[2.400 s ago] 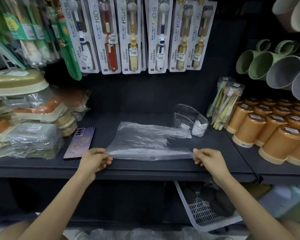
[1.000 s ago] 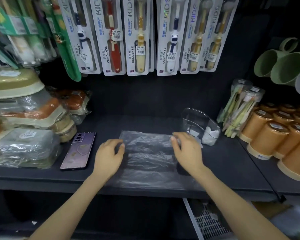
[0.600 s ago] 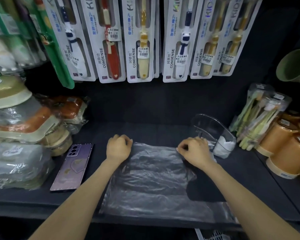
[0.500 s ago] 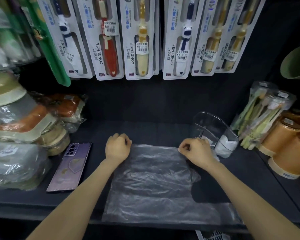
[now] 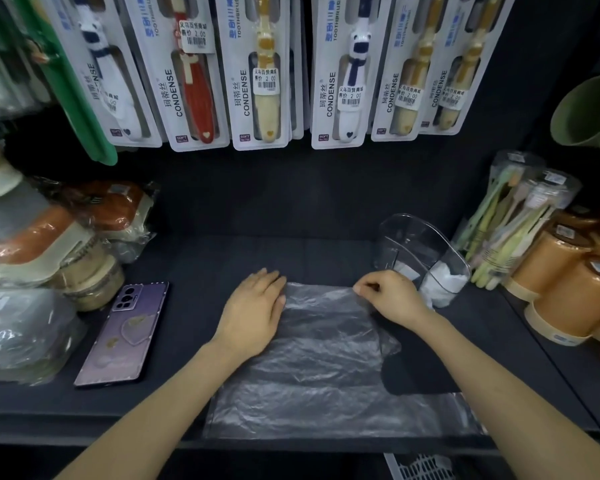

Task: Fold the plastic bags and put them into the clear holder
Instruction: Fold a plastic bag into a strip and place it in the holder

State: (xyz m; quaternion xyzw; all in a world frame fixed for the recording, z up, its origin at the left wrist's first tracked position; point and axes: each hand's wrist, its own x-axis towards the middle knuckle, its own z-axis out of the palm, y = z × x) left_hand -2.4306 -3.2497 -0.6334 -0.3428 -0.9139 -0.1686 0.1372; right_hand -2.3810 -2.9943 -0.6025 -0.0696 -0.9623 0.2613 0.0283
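Note:
A clear plastic bag [image 5: 321, 368] lies spread on the dark shelf [image 5: 194, 341], reaching to its front edge. My left hand [image 5: 255, 311] rests flat on the bag's far left corner, fingers together. My right hand [image 5: 392, 297] pinches the bag's far right corner between thumb and fingers. The clear holder [image 5: 420, 258] stands just beyond and right of my right hand, with white folded bags in its right compartment.
A purple phone [image 5: 123, 332] lies face down left of the bag. Wrapped soap dishes [image 5: 32, 258] are stacked at the left. Toothbrush packs [image 5: 257, 74] hang behind. Bundled toothbrushes [image 5: 513, 233] and orange cups [image 5: 568, 282] stand at the right.
The bag was pulled taut at the shelf's front, then laid flat. Both hands moved to its far corners. My left hand has flattened from a fist; my right keeps pinching the corner.

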